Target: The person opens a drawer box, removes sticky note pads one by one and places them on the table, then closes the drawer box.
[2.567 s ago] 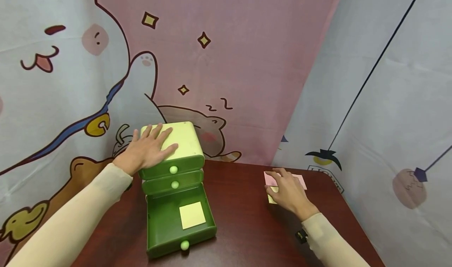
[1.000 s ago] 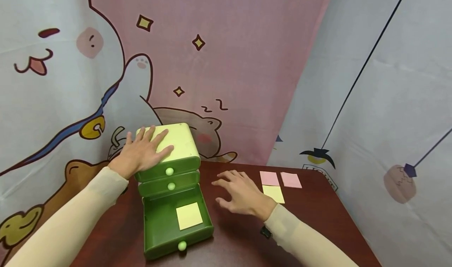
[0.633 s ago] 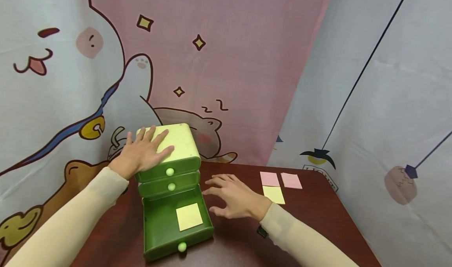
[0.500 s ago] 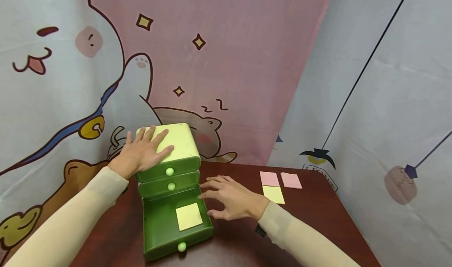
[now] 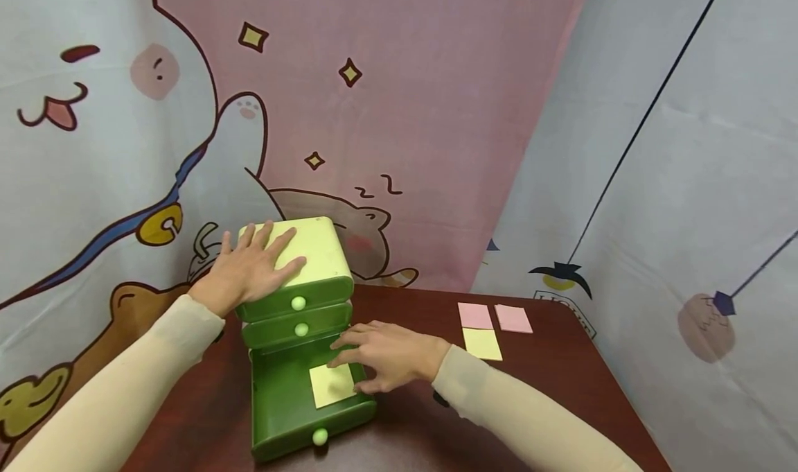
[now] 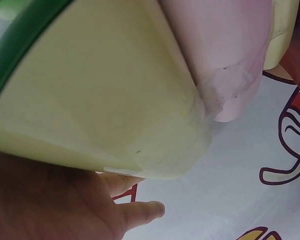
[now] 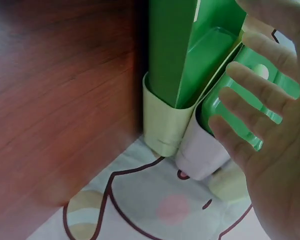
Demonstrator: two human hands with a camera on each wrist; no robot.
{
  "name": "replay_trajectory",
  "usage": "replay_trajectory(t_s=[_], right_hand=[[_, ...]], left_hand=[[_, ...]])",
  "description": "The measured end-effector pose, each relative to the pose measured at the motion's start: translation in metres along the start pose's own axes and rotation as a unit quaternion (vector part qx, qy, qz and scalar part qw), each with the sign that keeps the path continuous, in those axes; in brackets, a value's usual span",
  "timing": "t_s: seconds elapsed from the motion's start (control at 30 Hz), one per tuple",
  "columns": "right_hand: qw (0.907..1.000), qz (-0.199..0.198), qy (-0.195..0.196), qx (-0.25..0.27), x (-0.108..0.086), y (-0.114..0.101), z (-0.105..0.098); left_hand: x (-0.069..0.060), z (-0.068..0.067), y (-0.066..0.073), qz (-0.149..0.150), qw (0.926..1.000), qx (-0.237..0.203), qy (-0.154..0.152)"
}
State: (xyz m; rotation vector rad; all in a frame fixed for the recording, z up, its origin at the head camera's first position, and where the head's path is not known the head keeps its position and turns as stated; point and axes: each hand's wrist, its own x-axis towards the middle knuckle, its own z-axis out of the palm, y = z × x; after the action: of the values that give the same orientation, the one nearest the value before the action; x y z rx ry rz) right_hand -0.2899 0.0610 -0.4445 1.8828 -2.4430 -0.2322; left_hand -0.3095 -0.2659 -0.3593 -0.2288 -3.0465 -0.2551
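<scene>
A small desktop drawer unit [image 5: 321, 250] with a pale yellow top and green drawer fronts stands on the left of the table. Its bottom drawer [image 5: 274, 399] is pulled out, and a yellow sticky note pad [image 5: 327, 387] lies inside, partly behind my right fingers. My left hand [image 5: 252, 271] rests on the unit's top with fingers spread. My right hand [image 5: 389, 354] reaches over the drawer's right wall, its fingers above the pad and holding nothing. In the right wrist view, the right hand's fingers [image 7: 257, 82] are apart, in front of the green drawers.
On the right of the dark red-brown table [image 5: 430, 409] lie a pink pad [image 5: 475, 315], a second pink pad [image 5: 514, 318] and a yellow pad [image 5: 482, 344]. A printed cartoon cloth [image 5: 436, 146] hangs right behind the table. The drawer's round knob [image 5: 320, 436] sticks out in front.
My right hand has left the pads on the right and moved leftward across the table to over the open drawer. My left hand has stayed on the unit's top.
</scene>
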Motion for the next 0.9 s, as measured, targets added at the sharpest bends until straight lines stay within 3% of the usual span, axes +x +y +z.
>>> replay_trajectory(t_s=[0.47, 0.9], right_hand=[[0.9955, -0.01, -0.081, 0.049, 0.044, -0.009, 0.004], [0.9875, -0.005, -0.133, 0.084, 0.076, -0.012, 0.003]], left_hand=[[-0.002, 0.004, 0.003, 0.003, 1.0, 0.002, -0.001], [-0.003, 0.002, 0.002, 0.001, 1.0, 0.001, -0.007]])
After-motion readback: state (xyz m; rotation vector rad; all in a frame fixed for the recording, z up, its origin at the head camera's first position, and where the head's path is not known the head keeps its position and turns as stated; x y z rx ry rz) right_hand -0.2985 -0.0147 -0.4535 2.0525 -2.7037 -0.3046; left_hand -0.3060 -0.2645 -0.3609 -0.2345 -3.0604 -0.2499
